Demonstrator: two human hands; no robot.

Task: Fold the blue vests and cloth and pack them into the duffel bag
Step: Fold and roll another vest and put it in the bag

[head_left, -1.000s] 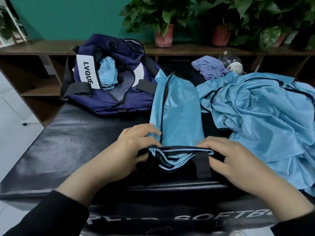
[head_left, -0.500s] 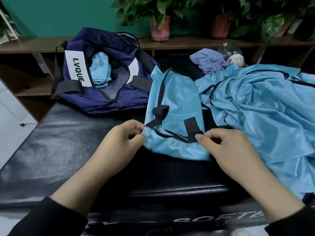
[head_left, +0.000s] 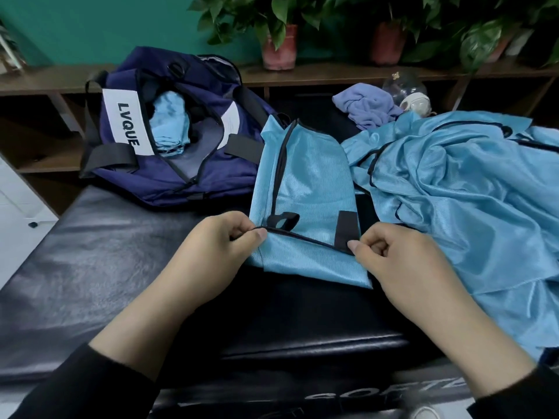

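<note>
A folded vest (head_left: 305, 189) lies on the mat (head_left: 90, 267), bag (head_left: 169, 125) behind-left, vest pile (head_left: 459, 201) right.

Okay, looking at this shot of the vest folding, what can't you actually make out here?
Head view only:
- Inside of the duffel bag: one blue bundle shows through the opening; the bag's sides hide anything else.
- Pile of blue vests: cut off by the right edge and heaped, so no count.
- White print on the black mat: cut off by the bottom edge.
- Underside of the vest pinched by left hand and right hand: hidden.
</note>
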